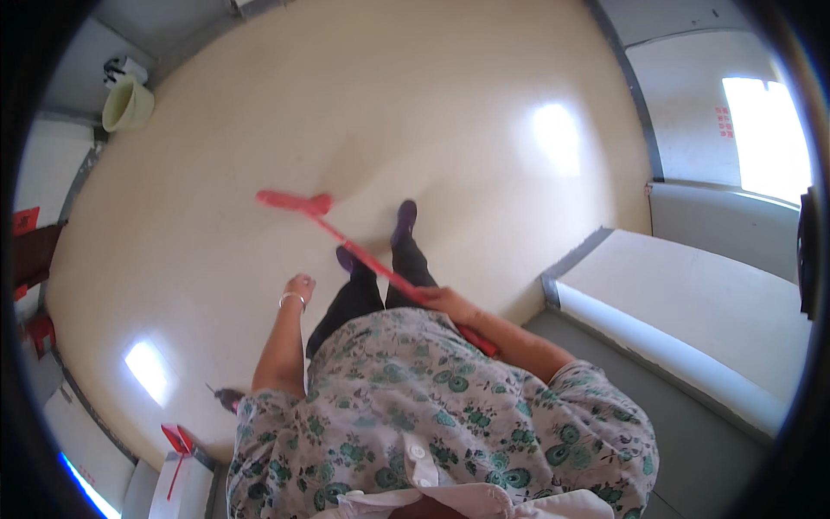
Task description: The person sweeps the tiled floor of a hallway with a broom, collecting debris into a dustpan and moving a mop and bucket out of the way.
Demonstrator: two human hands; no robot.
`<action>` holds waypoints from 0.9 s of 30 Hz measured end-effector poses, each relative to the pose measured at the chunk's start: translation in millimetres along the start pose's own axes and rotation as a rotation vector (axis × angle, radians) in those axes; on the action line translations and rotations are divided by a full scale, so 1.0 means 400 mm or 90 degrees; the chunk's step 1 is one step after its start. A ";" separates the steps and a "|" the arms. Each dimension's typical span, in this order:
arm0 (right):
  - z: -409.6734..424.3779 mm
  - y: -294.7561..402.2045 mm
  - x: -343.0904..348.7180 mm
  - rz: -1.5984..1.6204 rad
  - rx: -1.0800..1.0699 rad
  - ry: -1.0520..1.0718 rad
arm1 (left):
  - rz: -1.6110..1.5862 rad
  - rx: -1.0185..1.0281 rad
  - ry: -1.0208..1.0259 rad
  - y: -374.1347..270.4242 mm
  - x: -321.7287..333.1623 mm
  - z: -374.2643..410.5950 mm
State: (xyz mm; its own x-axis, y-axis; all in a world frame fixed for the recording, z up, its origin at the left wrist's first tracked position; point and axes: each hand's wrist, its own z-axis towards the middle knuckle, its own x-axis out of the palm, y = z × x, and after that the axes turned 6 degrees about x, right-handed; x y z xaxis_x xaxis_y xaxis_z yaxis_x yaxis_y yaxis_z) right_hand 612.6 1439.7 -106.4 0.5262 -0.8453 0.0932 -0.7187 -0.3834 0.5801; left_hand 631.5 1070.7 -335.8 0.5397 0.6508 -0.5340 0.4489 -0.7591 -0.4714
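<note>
A red long-handled cleaning tool, perhaps a broom or mop (389, 276), slants across the front of my legs. My right hand (446, 303) grips its handle near my waist, and the handle's end passes under my right forearm. The tool's red head (295, 202) is ahead and to the left, close to the floor; whether it touches is unclear. My left hand (299, 289), with a bracelet at the wrist, hangs beside my left thigh with fingers curled and nothing visible in it.
Smooth beige floor (454, 78) surrounds my dark shoes (406, 215). A pale yellow bucket (128, 104) stands by the far left wall. A long-handled red dustpan (176, 438) is behind left, near a wall end. To the right is a low white wall (674, 285).
</note>
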 end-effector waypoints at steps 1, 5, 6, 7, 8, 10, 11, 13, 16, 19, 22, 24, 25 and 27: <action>0.012 -0.003 0.014 0.018 -0.005 0.010 | -0.023 -0.002 -0.004 -0.018 -0.017 0.010; -0.016 0.096 0.000 0.031 0.008 -0.058 | -0.063 -0.039 0.011 -0.132 -0.110 0.033; -0.016 0.101 -0.019 0.031 -0.013 -0.090 | -0.055 -0.028 0.001 -0.132 -0.121 0.045; -0.013 0.101 -0.045 0.032 -0.035 -0.122 | -0.049 -0.028 0.000 -0.131 -0.130 0.050; -0.012 0.101 -0.077 0.033 -0.057 -0.156 | -0.044 -0.027 -0.001 -0.133 -0.137 0.055; -0.020 0.103 -0.174 0.083 0.055 -0.168 | -0.038 -0.030 -0.005 -0.130 -0.138 0.080; -0.023 0.108 -0.230 0.108 0.111 -0.173 | -0.036 -0.035 -0.007 -0.126 -0.138 0.096; -0.011 0.105 -0.335 0.014 0.143 -0.306 | -0.024 -0.043 -0.001 -0.144 -0.136 0.124; 0.021 0.156 -0.504 0.074 0.122 -0.401 | -0.017 -0.050 -0.008 -0.157 -0.137 0.161; 0.155 0.243 -0.722 0.026 0.106 -0.452 | -0.004 -0.026 -0.066 -0.121 -0.127 0.218; 0.362 0.344 -1.001 -0.051 0.060 -0.504 | -0.052 -0.112 -0.071 -0.148 -0.145 0.241; 0.492 0.470 -1.161 -0.098 0.032 -0.532 | -0.094 -0.164 -0.037 -0.239 -0.163 0.263; 0.552 0.545 -1.221 -0.108 0.031 -0.534 | -0.122 -0.191 -0.023 -0.294 -0.163 0.274; 0.662 0.659 -1.350 -0.054 0.059 -0.514 | -0.181 -0.177 -0.035 -0.432 -0.150 0.321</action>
State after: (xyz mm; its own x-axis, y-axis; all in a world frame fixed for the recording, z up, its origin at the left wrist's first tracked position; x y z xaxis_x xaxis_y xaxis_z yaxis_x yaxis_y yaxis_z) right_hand 18.7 1696.8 -218.0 0.1160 -0.8061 -0.5802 -0.7446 -0.4572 0.4864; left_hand 430.1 1164.6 -312.6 0.3301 0.8299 -0.4498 0.7547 -0.5183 -0.4022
